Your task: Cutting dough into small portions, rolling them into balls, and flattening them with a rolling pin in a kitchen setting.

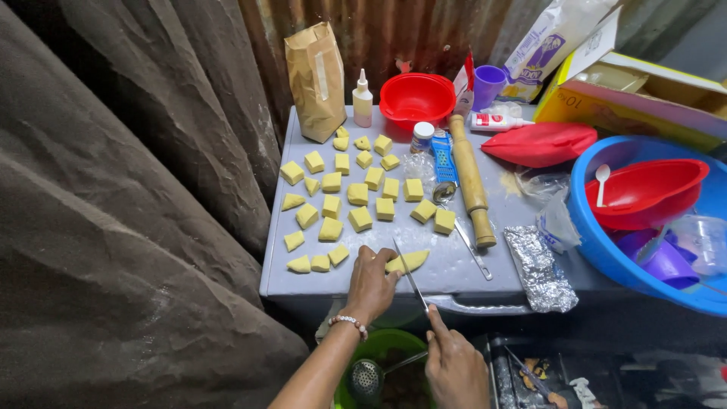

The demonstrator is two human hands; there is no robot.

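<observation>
My left hand rests on the grey tabletop, its fingertips pressing a flat wedge of yellow dough near the front edge. My right hand grips the handle of a thin knife, whose blade slants across the dough wedge beside my left fingers. Several cut yellow dough squares lie in loose rows across the left half of the table, with three small pieces just left of my left hand.
A wooden rolling pin, a spoon, a foil lump and a small blue grater lie to the right. At the back stand a paper bag, a red bowl and bottles. A blue basin holds bowls. A green bucket with a strainer sits below.
</observation>
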